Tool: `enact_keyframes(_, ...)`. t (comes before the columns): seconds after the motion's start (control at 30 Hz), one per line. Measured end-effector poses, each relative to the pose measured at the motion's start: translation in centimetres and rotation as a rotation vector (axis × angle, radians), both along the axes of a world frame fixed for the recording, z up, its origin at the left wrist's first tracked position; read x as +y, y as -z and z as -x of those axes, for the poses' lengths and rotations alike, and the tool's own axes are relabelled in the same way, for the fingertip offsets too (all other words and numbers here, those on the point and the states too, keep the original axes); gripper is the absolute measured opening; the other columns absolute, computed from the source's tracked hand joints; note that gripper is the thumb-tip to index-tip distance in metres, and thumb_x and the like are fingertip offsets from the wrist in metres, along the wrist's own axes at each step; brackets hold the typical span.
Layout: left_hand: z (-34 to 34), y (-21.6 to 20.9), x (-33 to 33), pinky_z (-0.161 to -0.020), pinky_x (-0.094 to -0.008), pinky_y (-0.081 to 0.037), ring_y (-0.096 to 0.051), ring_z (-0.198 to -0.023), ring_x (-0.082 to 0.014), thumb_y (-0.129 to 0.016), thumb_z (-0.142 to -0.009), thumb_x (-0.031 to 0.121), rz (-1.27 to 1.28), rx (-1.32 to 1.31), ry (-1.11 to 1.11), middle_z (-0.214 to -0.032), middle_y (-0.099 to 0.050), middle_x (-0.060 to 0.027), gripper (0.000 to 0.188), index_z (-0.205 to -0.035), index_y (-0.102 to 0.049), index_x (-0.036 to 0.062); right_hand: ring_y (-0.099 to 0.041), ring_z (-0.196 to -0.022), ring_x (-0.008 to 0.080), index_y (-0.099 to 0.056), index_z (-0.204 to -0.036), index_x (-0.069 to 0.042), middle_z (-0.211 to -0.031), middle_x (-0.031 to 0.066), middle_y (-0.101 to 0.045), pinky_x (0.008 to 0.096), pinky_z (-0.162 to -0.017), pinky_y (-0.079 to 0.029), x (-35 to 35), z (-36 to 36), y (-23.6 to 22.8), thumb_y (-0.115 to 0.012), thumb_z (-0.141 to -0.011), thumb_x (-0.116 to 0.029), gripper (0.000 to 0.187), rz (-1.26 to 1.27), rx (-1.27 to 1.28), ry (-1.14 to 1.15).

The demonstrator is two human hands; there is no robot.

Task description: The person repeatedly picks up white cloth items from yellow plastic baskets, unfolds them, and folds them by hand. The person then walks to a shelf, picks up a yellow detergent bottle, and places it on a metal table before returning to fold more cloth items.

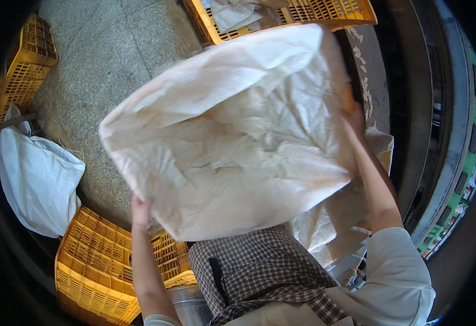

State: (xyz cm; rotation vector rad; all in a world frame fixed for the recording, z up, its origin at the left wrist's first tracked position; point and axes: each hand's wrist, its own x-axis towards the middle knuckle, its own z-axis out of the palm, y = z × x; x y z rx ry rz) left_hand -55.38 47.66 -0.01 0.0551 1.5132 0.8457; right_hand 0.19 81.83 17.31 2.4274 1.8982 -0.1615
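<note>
A large whitish sack (211, 130), creased and stained brownish inside, is spread out in front of me with its wide mouth gaping. My left hand (142, 212) grips its lower left edge, the fingers closed on the rim. At the far right side, my right hand (353, 115) holds the other edge; it is blurred and the sack partly covers its fingers. The sack hangs over my lap and hides part of the floor behind it.
Yellow plastic crates stand at the top (352, 13), at the left (37, 60) and at the lower left (94, 266). A white bag (39, 176) slumps at the left. Dark rails with a green panel (461, 187) run along the right. Brownish sheets (330, 217) lie beside my right arm.
</note>
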Motion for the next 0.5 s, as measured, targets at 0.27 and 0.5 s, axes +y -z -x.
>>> enact_keyframes(0.27,-22.7,-2.2,9.1,-0.066,-0.0295,-0.05,-0.062,-0.078,-0.019,-0.059,-0.07,-0.002,-0.148,-0.067,0.191,-0.087,-0.064,-0.0086,0.049,-0.119,-0.052,0.0013,-0.055,-0.109,0.0317,-0.049,-0.127,-0.002,-0.119,0.0165,-0.057,0.046,-0.093,-0.042,10.0,-6.3,-11.7,-0.06,-0.087,-0.035,0.052,-0.538,-0.532,0.284)
enact_keyframes(0.5,-32.5,-6.6,17.7,-0.075,-0.0479,-0.049,-0.062,-0.087,-0.04,-0.062,-0.073,0.022,-0.108,0.232,0.399,-0.093,-0.065,-0.0223,0.041,-0.11,-0.05,0.0079,-0.048,-0.113,0.0329,-0.044,-0.128,0.003,-0.121,0.0219,-0.051,0.0383,-0.097,-0.038,2.1,10.9,2.4,-0.069,-0.079,-0.02,0.059,-0.284,0.402,-0.553)
